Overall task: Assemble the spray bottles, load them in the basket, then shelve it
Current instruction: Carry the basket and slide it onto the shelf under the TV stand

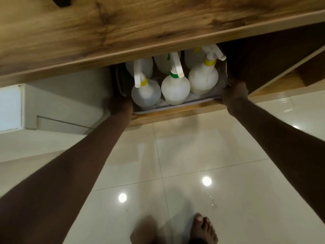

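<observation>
Fingers of both hands, left (121, 107) and right (234, 93), curl around the basket (175, 107) ends; so the bottles (175, 88) stay upright entering the shelf (175, 114).

Access to the lower shelf (175, 112) is a low opening under the overhanging wooden table (123, 32) edge. The basket (175, 106) fills most of that opening. Six spray bottles (175, 88) stand packed inside, triggers rising close under the table edge; little room between them. Left hand (121, 107) and right hand (234, 93) occupy the basket's two front corners. A dark side panel (263, 64) closes the right. The tiled floor (193, 164) in front is open, save two bare feet (202, 229).
</observation>
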